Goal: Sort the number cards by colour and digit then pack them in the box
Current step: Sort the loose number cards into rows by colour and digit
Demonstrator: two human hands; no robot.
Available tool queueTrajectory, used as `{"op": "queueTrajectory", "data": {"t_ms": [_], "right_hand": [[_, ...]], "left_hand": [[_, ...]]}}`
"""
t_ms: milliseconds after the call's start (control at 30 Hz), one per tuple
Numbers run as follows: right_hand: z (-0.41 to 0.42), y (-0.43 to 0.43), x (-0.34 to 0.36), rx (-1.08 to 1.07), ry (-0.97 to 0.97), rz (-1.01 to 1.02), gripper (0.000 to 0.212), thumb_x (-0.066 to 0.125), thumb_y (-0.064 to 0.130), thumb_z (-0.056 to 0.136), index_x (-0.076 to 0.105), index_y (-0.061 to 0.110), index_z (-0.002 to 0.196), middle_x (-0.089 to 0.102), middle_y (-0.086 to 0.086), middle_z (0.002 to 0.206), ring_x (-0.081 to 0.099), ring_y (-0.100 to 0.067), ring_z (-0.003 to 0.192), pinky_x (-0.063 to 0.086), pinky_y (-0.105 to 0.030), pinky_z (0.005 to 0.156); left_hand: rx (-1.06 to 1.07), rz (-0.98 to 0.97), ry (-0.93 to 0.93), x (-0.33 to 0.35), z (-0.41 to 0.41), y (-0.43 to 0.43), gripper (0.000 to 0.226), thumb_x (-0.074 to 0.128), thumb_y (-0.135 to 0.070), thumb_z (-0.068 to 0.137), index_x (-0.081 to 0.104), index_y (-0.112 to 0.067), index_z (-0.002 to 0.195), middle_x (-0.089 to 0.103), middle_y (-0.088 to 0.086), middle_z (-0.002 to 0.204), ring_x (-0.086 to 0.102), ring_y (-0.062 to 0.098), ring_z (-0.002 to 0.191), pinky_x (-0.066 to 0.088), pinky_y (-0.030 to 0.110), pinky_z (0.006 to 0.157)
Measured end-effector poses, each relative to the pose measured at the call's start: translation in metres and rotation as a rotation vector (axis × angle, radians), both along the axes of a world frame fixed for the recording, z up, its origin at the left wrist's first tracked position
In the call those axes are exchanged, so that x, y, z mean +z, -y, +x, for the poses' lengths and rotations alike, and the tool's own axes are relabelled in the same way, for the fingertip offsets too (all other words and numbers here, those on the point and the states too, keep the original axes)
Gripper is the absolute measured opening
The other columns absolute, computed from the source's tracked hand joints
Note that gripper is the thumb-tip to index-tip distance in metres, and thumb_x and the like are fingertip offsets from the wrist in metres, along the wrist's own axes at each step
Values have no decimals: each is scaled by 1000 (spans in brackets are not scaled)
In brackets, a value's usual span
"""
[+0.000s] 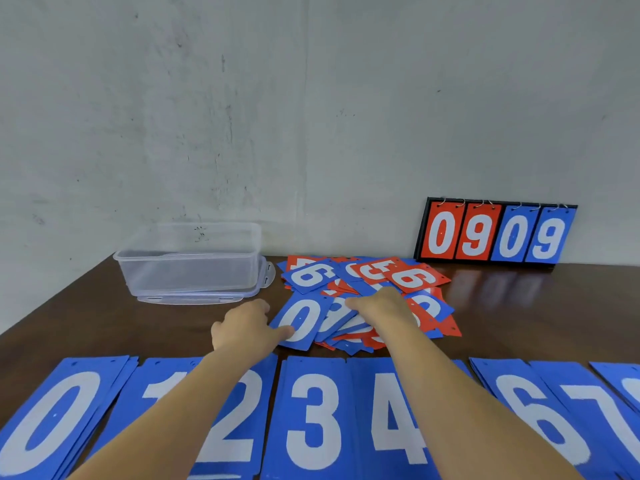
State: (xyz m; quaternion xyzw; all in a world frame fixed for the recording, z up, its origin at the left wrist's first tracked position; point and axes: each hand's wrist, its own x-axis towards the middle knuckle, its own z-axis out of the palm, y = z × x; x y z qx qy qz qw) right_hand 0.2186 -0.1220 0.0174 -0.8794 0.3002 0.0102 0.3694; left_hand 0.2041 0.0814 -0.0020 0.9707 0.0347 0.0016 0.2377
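My left forearm [194, 403] covers most of the blue 1 card [162, 386], and only the digit's top peeks out. My right forearm [450, 393] lies right across whatever sits between the 4 card [367, 410] and the 6 card [519, 403], so there's no digit to read. Far right, the last card [623, 379] is chopped by the edge. In the loose pile [367, 282], my right hand [381, 306] hides the cards beneath it. As for my left hand [242, 327], I can't tell whether it hooks under the blue 0 card [304, 317].
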Motion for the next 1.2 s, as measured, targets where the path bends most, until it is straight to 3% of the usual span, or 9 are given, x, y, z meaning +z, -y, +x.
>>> {"op": "queueTrajectory", "data": {"t_ms": [167,300,400,500,567,633,867,1000,1200], "right_hand": [[17,-11,-3,-55,-58,-13,60,70,53,80,47,14,119,49,-3,96,54,-20,90,49,-31,75],[30,-19,-7,-114,-97,19,43,72,41,82,47,13,102,54,-6,87,57,-20,87,51,-31,79],[35,-18,-7,-106,-69,89,31,68,30,86,48,9,97,57,-5,84,56,-18,78,48,-30,72],[32,-12,-1,-124,-12,331,18,66,12,88,54,2,96,69,-12,91,69,-22,87,56,-33,84],[24,-6,6,-165,56,484,11,61,1,89,51,-4,88,68,-19,78,71,-28,85,58,-40,85],[13,0,12,-180,98,533,10,58,-4,89,49,-5,86,62,-19,70,70,-30,83,57,-41,84],[-16,14,26,-165,185,471,23,67,0,83,57,-1,103,70,-20,90,71,-30,78,59,-36,67],[-42,23,40,-127,233,382,10,61,-3,87,53,3,85,57,-14,73,49,-20,51,37,-26,44],[-85,29,56,-52,277,332,11,56,-5,89,58,4,95,56,-15,83,40,-18,53,32,-26,46]], "left_hand": [[-36,36,-33,-6,13,3,62,68,-61,77,54,-27,126,61,-8,118,53,15,114,35,36,98],[-38,12,-68,-7,19,2,60,70,-61,75,54,-27,122,61,-9,113,55,15,109,36,36,99],[-23,-30,-68,-6,20,0,32,70,-51,81,56,-27,98,62,-9,95,57,15,100,41,38,98],[5,-199,-50,-3,23,-11,20,64,-35,90,60,-22,74,63,-3,77,60,16,78,52,34,79],[23,-308,-54,2,23,-19,25,64,-27,90,59,-13,70,57,3,68,52,16,62,45,26,58],[32,-361,-55,10,21,-26,27,66,-21,88,55,-10,67,52,6,65,46,17,57,39,24,53],[25,-438,8,31,7,-31,14,68,-19,88,68,-5,89,69,13,88,62,24,78,53,35,72],[-2,-547,38,39,-10,-25,8,66,-11,88,68,-6,82,70,17,89,65,31,83,55,40,78],[-87,-638,17,41,-35,-6,20,63,-2,87,62,-13,71,65,11,78,58,24,72,53,35,72]]}}
